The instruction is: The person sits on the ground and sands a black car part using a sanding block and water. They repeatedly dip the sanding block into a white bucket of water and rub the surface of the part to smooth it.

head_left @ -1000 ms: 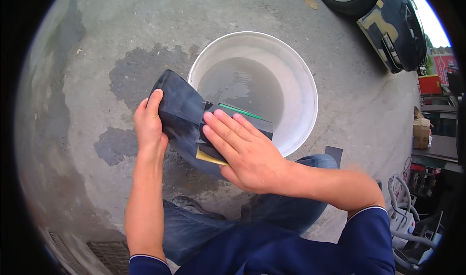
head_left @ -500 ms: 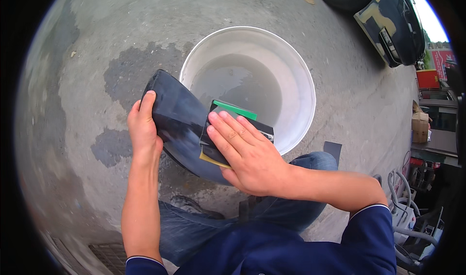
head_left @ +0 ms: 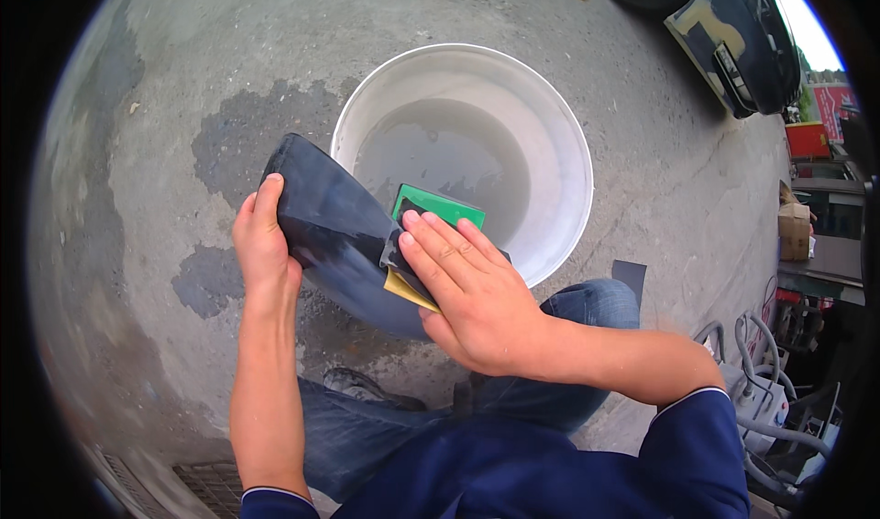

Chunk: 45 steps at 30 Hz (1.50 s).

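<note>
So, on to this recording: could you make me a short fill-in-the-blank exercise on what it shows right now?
1. The left hand grips one end of the dark panel, with its ____ on the upper face.
2. The flat piece showing just beyond the right hand is coloured ____.
3. The round bucket, which holds cloudy liquid, is coloured ____.
4. The car stands toward the picture's upper ____ corner.

Missing words: thumb; green; white; right.
</note>
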Each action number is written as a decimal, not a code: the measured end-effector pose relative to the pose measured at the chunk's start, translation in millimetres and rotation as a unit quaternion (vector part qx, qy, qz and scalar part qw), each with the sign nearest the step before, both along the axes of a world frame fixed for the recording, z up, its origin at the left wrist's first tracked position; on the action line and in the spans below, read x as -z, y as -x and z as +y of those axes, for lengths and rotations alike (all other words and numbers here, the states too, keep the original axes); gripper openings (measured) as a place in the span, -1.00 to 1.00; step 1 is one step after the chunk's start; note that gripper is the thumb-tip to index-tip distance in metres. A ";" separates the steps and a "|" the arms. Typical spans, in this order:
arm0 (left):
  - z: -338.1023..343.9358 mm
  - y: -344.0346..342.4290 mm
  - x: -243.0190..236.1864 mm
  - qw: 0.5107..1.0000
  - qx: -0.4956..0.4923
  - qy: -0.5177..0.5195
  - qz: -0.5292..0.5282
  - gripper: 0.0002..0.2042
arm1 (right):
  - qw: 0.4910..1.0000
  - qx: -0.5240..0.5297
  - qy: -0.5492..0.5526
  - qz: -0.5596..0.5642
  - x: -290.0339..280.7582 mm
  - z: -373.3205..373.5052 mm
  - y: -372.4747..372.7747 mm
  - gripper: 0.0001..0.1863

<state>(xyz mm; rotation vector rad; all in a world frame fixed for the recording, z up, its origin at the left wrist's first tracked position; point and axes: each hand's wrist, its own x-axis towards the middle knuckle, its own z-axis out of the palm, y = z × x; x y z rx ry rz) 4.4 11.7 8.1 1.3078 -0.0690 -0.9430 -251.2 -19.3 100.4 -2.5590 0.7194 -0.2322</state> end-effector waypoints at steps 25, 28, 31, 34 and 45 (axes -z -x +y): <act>3.3 8.3 -1.2 1.000 0.012 0.000 -0.001 -0.75 | 0.999 0.036 0.014 -0.025 9.3 -12.0 -13.6 -0.27; 7.1 7.6 1.0 1.000 0.019 0.005 -0.023 -0.74 | 0.999 0.013 0.025 0.025 1.8 5.6 17.3 -0.24; 6.6 7.7 4.1 1.000 0.009 -0.001 -0.028 -0.75 | 0.999 0.010 0.036 0.015 0.6 3.3 12.1 -0.22; 3.5 6.4 2.0 1.000 0.008 0.004 0.002 -0.74 | 0.998 0.025 0.050 -0.017 13.0 -15.0 -22.0 -0.21; 5.2 2.5 4.2 1.000 0.015 0.007 -0.008 -0.73 | 0.999 0.007 0.049 0.016 4.9 -4.9 -1.6 -0.24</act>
